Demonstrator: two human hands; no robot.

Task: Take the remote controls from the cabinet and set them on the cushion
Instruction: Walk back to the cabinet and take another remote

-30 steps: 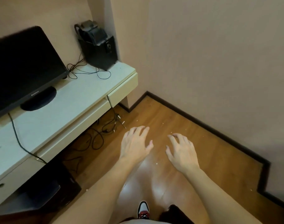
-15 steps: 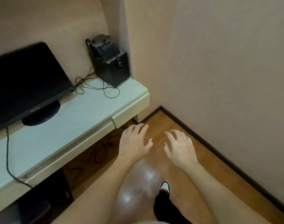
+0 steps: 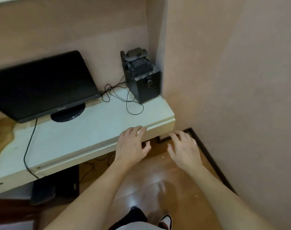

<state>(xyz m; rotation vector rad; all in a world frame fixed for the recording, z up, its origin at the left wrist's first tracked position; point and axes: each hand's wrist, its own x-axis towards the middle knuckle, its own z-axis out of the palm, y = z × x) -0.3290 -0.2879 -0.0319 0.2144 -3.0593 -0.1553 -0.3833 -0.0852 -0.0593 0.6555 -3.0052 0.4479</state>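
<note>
Both hands were out in front, palms down, nothing in either. Left hand (image 3: 132, 145) had its fingers (image 3: 138, 131) loosely spread and empty, tips over the front edge of the white cabinet (image 3: 85, 130), right by the gap at the top of the small drawer (image 3: 159, 128) at the cabinet's right end; contact with the edge couldn't be confirmed. Right hand (image 3: 184, 146) was just right of it, fingers spread and slightly curled, also empty, hovering over the wooden floor (image 3: 158, 180) near the dark baseboard (image 3: 206, 150) in the wall corner, apart from the cabinet. No remote controls were visible anywhere; if they were in the cabinet they were hidden, and the drawer looked closed or nearly so. The cushion wasn't in frame either. On the cabinet's top surface: a black monitor (image 3: 42, 87) on a round base at the left, a black speaker box (image 3: 144, 87) at the right rear against the wall corner with some dark gear (image 3: 136, 60) stacked on top, too indistinct to identify. Thin black cables (image 3: 125, 100) looped loose on the surface between monitor and speaker; another cable (image 3: 30, 146) ran from the monitor forward over the front edge. A black box (image 3: 58, 185) sat on the floor under the cabinet. One shoe (image 3: 166, 220) showed at the bottom edge.
</note>
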